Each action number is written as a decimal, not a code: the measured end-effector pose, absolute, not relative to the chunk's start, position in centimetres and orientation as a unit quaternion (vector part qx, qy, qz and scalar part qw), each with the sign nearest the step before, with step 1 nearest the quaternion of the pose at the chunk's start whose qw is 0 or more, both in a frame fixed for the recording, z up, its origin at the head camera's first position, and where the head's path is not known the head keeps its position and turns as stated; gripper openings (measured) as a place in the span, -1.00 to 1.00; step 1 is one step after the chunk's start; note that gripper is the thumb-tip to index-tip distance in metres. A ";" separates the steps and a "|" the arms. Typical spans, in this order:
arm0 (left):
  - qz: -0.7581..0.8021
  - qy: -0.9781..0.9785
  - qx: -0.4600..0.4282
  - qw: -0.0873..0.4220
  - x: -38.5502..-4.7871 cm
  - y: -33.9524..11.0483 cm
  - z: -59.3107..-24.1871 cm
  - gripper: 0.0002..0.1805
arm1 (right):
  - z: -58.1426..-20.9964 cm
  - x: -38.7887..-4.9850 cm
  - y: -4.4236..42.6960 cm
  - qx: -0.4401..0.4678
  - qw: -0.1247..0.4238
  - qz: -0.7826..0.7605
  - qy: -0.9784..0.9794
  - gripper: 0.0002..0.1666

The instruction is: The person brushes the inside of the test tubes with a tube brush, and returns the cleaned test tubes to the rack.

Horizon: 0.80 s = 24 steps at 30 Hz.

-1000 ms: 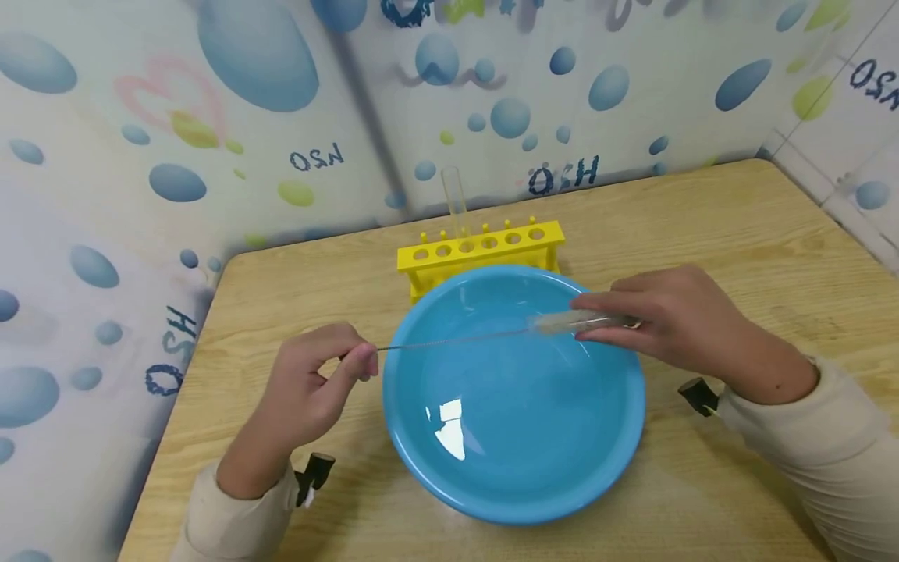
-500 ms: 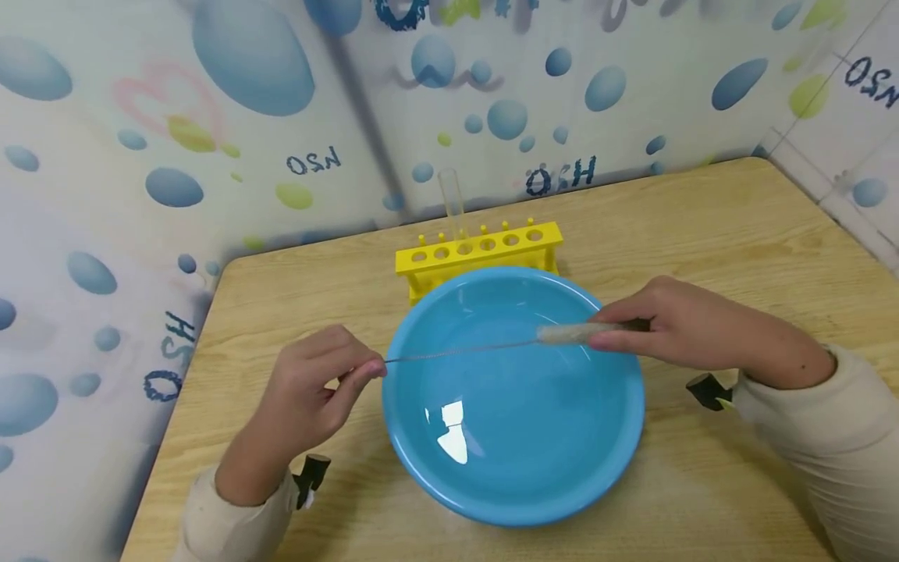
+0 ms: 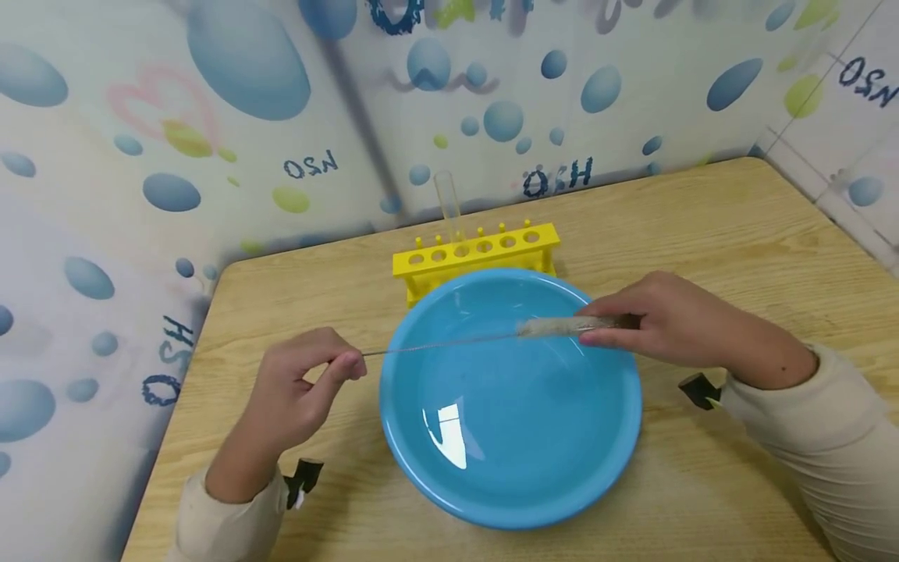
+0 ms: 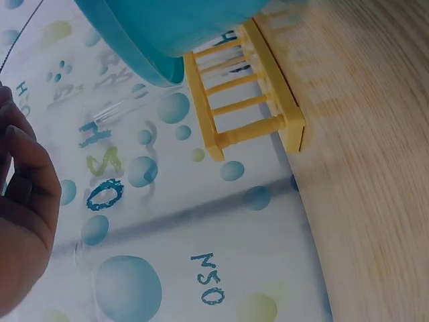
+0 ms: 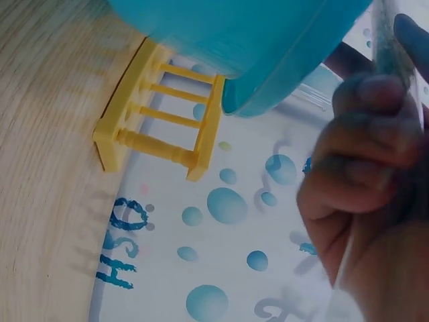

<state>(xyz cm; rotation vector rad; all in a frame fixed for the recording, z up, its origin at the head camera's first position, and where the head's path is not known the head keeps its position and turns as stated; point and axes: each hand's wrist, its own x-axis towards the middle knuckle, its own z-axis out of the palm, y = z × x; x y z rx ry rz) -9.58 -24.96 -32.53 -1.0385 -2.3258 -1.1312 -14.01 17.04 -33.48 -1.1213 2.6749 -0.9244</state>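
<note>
My left hand (image 3: 298, 386) pinches the twisted wire handle of a test tube brush (image 3: 442, 344) between thumb and forefinger, to the left of a blue basin (image 3: 396, 425). My right hand (image 3: 677, 320), over the basin's right rim, grips a clear test tube (image 5: 387, 43) lying nearly level. The brush's pale bristles appear to be inside the tube, and fingers cover part of the glass. Water seems to fill the basin's lower part, with a bright reflection on it. In the left wrist view the left hand (image 4: 27, 188) shows only partly at the edge.
Behind the basin stands a yellow test tube rack (image 3: 477, 254) with one upright clear tube (image 3: 448, 207) in it. A wooden table (image 3: 302, 293) bears everything, and a patterned wall (image 3: 246, 195) rises at its back and left.
Both hands have shifted slightly, first to the right and then back left, with the brush and tube. The basin and rack stay put; the head view has drifted a little.
</note>
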 end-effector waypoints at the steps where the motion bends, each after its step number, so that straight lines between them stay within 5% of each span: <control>1: -0.398 -0.821 -0.369 0.178 -9.5 -25.0 -32.6 -0.68 | -33.5 -14.0 17.1 -0.365 0.081 -0.307 0.875 -0.79; 4: -0.396 -0.819 -0.371 0.186 -9.3 -25.2 -32.6 -0.69 | -33.5 -14.1 17.2 -0.362 0.141 -0.319 0.865 -0.80; 7: -0.394 -0.820 -0.370 0.189 -9.1 -25.5 -32.7 -0.69 | -33.5 -14.2 17.2 -0.368 0.139 -0.316 0.863 -0.83; 17: -0.420 -0.811 -0.373 0.162 -8.9 -26.8 -33.0 -0.69 | -33.7 -14.1 16.9 -0.374 -0.036 -0.282 0.883 -0.72; 24: -0.396 -0.820 -0.370 0.185 -8.6 -27.1 -32.9 -0.72 | -33.4 -14.1 17.0 -0.348 0.097 -0.293 0.885 -0.82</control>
